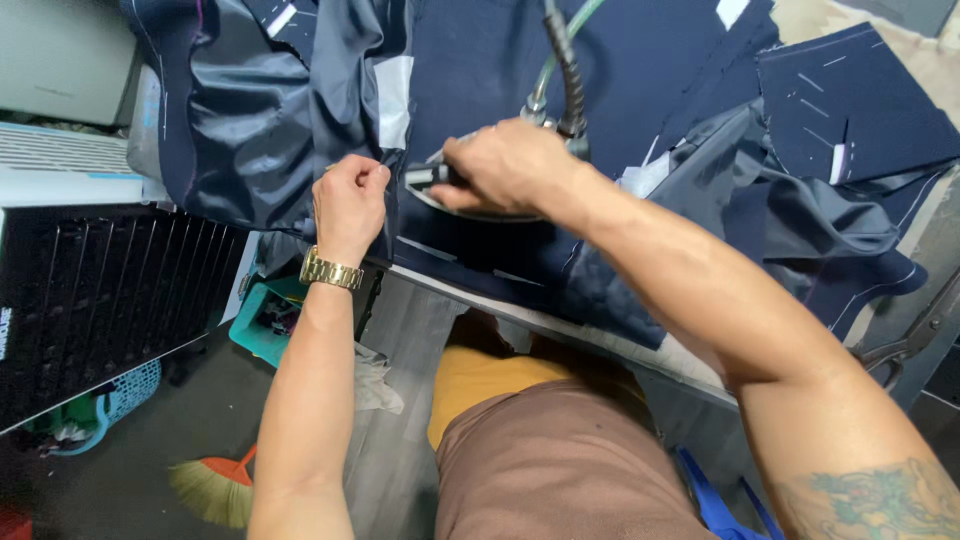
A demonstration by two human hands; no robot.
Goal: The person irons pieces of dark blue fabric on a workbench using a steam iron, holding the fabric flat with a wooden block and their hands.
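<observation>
At the near edge of the pressing table (600, 345), the right hand (505, 165) is gripping the handle of a steam iron (440, 185), fingers wrapped around it, its hose (570, 70) rising away above. Just beside it, the left hand (350, 200), a gold watch (330, 270) on its wrist, is pinching a fold of navy jacket fabric (480, 60) lying spread across the table under the iron.
</observation>
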